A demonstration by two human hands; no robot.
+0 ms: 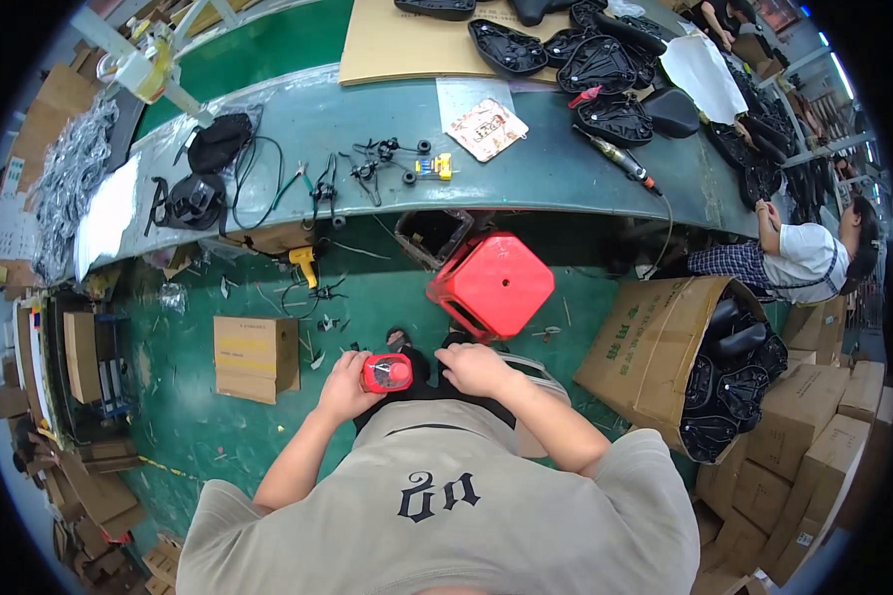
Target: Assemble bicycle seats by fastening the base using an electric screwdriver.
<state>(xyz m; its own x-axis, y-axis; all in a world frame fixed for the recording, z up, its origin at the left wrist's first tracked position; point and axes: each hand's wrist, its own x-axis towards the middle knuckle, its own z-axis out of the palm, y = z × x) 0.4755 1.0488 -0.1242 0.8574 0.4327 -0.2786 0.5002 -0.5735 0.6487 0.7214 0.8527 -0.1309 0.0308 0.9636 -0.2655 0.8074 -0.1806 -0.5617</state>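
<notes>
My left hand (345,387) is closed around the side of a small red rounded object (387,384) with a dark patch and a raised red knob on top; its exact kind I cannot make out. It is held just in front of my lap. My right hand (474,370) lies on my right thigh, its fingers loosely bent and apart from the red object. Nothing shows in that hand. Beyond my knees stands a red plastic stool (501,283).
A long green workbench (526,164) holds cables, pliers, black clamp-like parts (367,178), a power tool (620,159) and black bicycle saddles (595,64). On the right, a carton (630,362) contains more saddles. A co-worker (809,253) sits farther right. A yellow glue gun (305,266) hangs below the bench.
</notes>
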